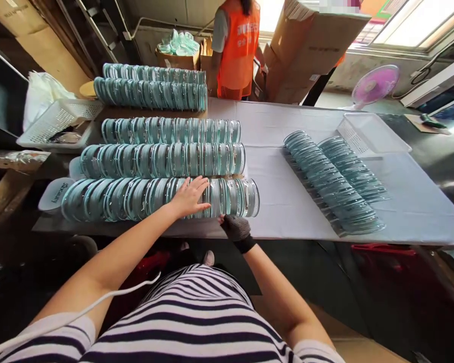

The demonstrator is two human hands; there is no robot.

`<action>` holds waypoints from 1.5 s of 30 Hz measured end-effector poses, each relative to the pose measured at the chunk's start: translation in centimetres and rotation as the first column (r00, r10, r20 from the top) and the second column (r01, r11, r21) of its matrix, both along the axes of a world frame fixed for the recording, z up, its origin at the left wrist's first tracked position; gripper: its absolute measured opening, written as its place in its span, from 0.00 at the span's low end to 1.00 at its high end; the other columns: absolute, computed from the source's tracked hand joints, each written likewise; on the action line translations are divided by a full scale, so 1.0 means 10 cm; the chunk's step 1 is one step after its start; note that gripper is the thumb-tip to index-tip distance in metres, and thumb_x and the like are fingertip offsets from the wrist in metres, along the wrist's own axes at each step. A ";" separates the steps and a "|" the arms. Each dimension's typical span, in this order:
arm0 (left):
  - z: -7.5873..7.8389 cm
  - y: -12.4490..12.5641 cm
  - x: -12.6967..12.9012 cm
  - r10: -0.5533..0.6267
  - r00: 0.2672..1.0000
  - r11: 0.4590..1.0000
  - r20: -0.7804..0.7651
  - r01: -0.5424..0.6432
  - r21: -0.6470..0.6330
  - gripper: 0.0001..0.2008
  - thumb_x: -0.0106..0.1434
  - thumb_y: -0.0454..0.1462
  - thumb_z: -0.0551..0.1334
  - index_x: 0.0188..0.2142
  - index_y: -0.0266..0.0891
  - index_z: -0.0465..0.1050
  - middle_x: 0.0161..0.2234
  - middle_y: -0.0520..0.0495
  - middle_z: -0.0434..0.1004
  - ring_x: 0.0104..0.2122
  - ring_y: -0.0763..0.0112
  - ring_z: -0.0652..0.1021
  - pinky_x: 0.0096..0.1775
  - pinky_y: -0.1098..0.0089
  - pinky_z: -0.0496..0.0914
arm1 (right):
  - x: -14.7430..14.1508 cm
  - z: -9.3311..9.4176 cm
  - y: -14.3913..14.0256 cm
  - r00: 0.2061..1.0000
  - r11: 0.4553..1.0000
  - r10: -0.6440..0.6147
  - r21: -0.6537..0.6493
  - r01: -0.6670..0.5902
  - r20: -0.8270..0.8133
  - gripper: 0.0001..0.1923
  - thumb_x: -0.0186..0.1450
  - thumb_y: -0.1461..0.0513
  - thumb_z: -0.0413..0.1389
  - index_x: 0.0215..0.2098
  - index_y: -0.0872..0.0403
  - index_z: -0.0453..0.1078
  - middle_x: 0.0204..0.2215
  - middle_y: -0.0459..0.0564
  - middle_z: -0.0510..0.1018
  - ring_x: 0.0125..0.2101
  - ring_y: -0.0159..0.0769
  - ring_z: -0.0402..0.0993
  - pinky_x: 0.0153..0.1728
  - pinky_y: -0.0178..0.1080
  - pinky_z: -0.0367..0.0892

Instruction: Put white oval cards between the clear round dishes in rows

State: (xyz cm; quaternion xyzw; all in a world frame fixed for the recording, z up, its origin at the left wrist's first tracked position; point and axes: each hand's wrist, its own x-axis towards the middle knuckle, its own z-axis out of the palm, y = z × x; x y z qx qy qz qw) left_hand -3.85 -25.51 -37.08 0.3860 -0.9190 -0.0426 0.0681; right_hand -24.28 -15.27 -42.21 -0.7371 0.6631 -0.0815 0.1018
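The nearest row of clear, teal-tinted round pieces [132,199], stood on edge and packed side by side, lies along the table's front edge. My bare left hand [190,197] rests on top of this row with its fingers stretched out. My right hand [236,228], in a dark fingerless glove, is at the row's front lower side near its right end. Its fingers are curled, and what they hold, if anything, is hidden. Just behind lie a second row [162,160] and a third row [170,131] of the same pieces.
Further rows [151,95] lie at the back left, beside a white basket [60,123]. Two slanted stacks of thin clear pieces [331,184] and a white bin [374,133] occupy the right side. A person in an orange vest [236,50] stands behind the white-covered table [267,126].
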 end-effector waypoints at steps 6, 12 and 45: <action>-0.01 0.09 -0.53 0.077 0.997 0.997 -0.021 -0.077 -0.005 0.36 0.67 0.55 0.52 0.67 0.39 0.54 0.67 0.41 0.57 0.66 0.58 0.58 0.65 0.50 0.50 | -0.31 1.13 -1.07 0.935 0.977 0.103 0.212 -0.031 -0.339 0.17 0.65 0.57 0.54 0.48 0.56 0.75 0.44 0.59 0.79 0.44 0.45 0.76 0.40 0.39 0.68; -0.08 0.06 -0.61 0.075 0.997 0.997 -0.022 -0.076 -0.022 0.34 0.65 0.54 0.54 0.66 0.42 0.58 0.65 0.42 0.61 0.63 0.55 0.62 0.64 0.49 0.50 | -0.07 1.20 -1.54 0.862 0.890 0.370 0.397 -0.223 -0.347 0.18 0.59 0.63 0.61 0.47 0.61 0.76 0.40 0.59 0.80 0.42 0.44 0.76 0.43 0.40 0.67; -0.12 0.14 -1.14 -0.090 0.994 0.995 0.068 0.093 -0.044 0.40 0.64 0.56 0.55 0.68 0.36 0.51 0.68 0.37 0.53 0.67 0.54 0.57 0.65 0.48 0.47 | -0.62 1.20 -1.62 0.890 0.875 0.235 0.484 -0.020 -0.389 0.21 0.58 0.60 0.61 0.49 0.61 0.75 0.40 0.59 0.80 0.42 0.44 0.77 0.41 0.39 0.71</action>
